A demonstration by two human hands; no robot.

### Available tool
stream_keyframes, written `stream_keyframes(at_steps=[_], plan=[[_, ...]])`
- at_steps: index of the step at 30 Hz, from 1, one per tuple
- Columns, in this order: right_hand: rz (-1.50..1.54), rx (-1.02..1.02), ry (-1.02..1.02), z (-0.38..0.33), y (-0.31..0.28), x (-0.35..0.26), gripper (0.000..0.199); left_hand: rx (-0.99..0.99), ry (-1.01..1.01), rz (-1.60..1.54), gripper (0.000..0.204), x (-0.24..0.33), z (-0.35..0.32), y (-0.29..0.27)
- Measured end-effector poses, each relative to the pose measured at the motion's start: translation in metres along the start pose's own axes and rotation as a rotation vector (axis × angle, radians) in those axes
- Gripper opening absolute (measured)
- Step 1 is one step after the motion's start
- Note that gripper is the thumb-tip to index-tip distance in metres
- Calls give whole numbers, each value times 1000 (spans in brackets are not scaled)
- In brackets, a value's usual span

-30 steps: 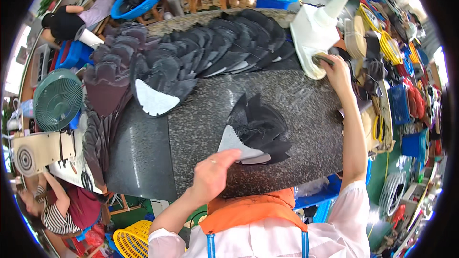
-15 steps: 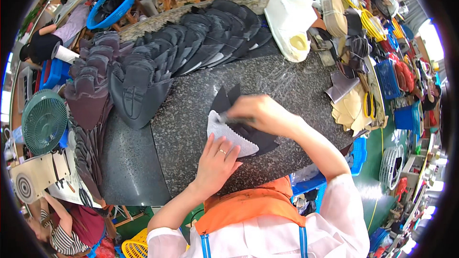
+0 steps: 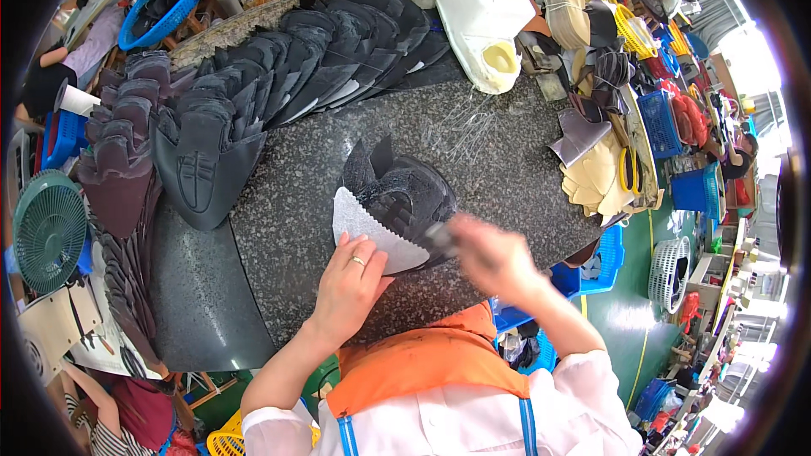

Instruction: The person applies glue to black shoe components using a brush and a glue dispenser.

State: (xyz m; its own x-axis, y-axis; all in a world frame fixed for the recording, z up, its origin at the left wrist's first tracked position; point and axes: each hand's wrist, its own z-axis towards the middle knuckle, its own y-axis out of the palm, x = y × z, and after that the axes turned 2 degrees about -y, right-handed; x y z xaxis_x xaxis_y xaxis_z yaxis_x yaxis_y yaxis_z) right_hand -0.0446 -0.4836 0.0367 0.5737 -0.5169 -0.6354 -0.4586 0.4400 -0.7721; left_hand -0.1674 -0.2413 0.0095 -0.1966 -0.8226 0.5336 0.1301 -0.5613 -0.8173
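Note:
My left hand [image 3: 350, 285], with a ring on one finger, lies flat on the near edge of a white, zigzag-edged shoe piece [image 3: 365, 230]. That piece tops a small stack of dark shoe upper pieces [image 3: 407, 192] on the speckled granite table [image 3: 515, 171]. My right hand [image 3: 492, 253] is blurred with motion at the stack's right side and grips a small dark brush [image 3: 439, 238] whose tip touches the pieces.
A long fan of dark upper pieces [image 3: 279, 76] lines the table's far and left edges. A white plastic jug with a yellow cup [image 3: 488, 19] stands at the back right. Tan cut pieces [image 3: 601, 179], blue baskets [image 3: 698, 189] and a green fan [image 3: 49, 230] surround the table.
My right hand came back from the jug at the far right to the stack, now at its right side. My left hand slid up onto the white piece.

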Motion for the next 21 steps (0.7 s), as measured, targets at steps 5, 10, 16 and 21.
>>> stream_keyframes(at_steps=[5, 10, 16, 21], plan=[[-20, 528, 144, 91, -76, 16, 40, 1, 40, 109, 41, 6, 2, -18], [-419, 397, 109, 170, -108, 114, 22, 417, -126, -162, 37, 9, 2, -70], [-304, 560, -86, 155, -108, 119, 31, 679, -248, 350, 38, -27, -29, -122], [456, 157, 396, 114, -76, 3, 28, 142, -363, 299, 60, -18, -19, -51]])
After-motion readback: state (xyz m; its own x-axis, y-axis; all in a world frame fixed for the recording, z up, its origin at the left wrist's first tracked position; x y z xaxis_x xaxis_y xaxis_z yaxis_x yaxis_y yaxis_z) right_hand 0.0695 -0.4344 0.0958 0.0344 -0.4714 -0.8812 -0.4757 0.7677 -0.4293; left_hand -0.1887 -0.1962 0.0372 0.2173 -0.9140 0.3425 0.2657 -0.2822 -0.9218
